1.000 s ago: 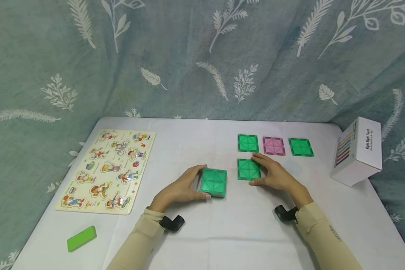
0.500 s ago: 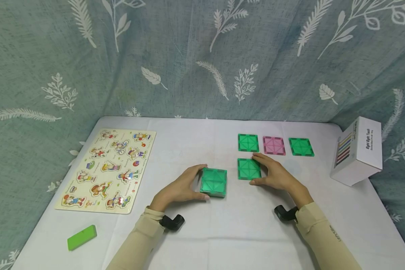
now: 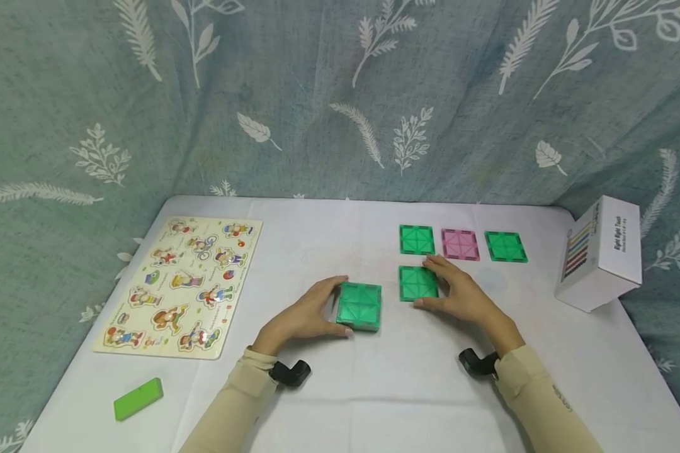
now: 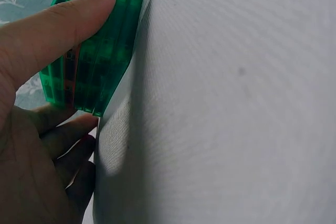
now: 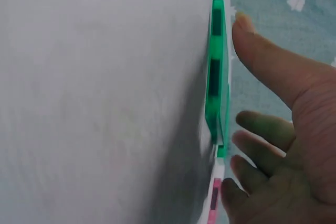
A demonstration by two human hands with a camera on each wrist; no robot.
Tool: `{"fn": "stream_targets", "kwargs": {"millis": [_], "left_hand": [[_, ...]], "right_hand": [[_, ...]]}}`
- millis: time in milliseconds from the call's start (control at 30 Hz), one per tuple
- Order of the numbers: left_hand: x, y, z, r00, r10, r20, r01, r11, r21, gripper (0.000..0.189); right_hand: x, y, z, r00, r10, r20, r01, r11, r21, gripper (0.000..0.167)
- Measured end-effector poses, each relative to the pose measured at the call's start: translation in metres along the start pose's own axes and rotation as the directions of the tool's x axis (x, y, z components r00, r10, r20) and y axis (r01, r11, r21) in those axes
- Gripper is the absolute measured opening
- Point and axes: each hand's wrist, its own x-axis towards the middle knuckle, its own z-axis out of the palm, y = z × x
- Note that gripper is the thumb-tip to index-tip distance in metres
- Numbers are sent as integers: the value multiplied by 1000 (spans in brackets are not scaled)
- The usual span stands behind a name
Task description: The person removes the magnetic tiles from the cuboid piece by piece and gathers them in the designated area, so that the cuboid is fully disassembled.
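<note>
My left hand (image 3: 308, 311) holds a stack of green square magnetic tiles (image 3: 359, 306) by its left side. In the left wrist view the thumb (image 4: 68, 24) lies on the stack's edge, where a reddish layer shows among the green ones. To the right, a single green magnetic tile (image 3: 417, 283) lies flat on the table. Around its right side is my right hand (image 3: 459, 292), thumb near the front edge and fingertips at the back corner. The right wrist view shows a small gap between this thumb (image 5: 262, 51) and the tile, with the fingers loosely bent.
Behind lie a green tile (image 3: 416, 240), a pink tile (image 3: 459, 244) and another green tile (image 3: 505, 246) in a row. A white box (image 3: 600, 251) stands at the right. On the left are a picture puzzle board (image 3: 181, 289) and a green block (image 3: 138, 399).
The right hand has shifted slightly left and its thumb sits a little further along the tile's front edge. My left hand and the tiles look unmoved.
</note>
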Motion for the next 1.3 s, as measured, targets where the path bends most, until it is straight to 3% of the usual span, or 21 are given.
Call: {"fn": "stream_targets", "kwargs": {"millis": [167,667,1033,1300], "left_hand": [[0,0,0,1000,1,-1,-1,1000,10,109],[1,-2,0,1000,10,0,-10,1000,9,107],[0,-3,0,1000,15,3,-15,1000,11,109],[-1,-4,0,1000,24,9,-24,1000,6,108]], "right_hand": [[-3,-6,6,996,-66,-60,66,998,6,88],[-3,-32,38,989,-139,-55,145,980,134,71],[-2,-62,58,966,-257,-31,259,952,162,88],[-1,-69,64,971,-240,10,237,963,130,100]]}}
